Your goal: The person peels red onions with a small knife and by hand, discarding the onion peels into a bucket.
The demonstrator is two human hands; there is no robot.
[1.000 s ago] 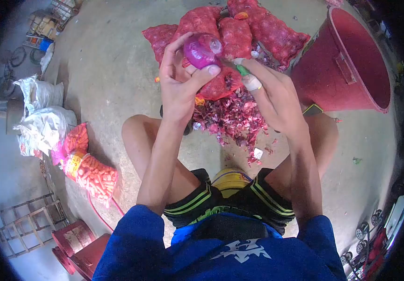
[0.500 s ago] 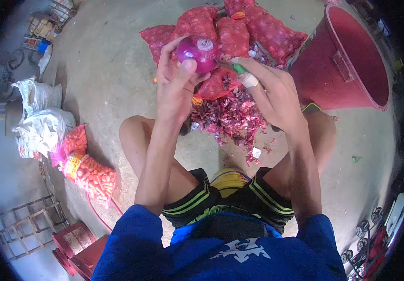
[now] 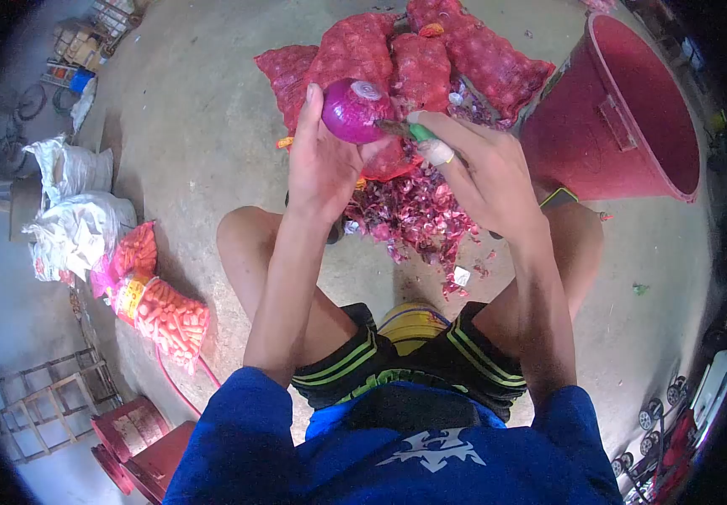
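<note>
My left hand (image 3: 321, 164) holds a peeled purple onion (image 3: 355, 109) up in front of me, fingers wrapped around its lower side. My right hand (image 3: 477, 168) grips a small knife with a green handle (image 3: 418, 132); its blade touches the right side of the onion. One right finger wears a white bandage. Below the hands lies a heap of purple onion skins (image 3: 418, 215) on the concrete floor, between my bare knees.
Several red mesh sacks of onions (image 3: 431, 50) lie beyond the hands. A big red bucket (image 3: 624, 109) lies tipped at the right. Mesh bags of carrots (image 3: 165, 311) and white sacks (image 3: 73, 210) sit at the left. Red stools (image 3: 140, 442) stand at the lower left.
The onion has been turned in my left hand and my thumb has come off its front. The knife has stayed at its right side.
</note>
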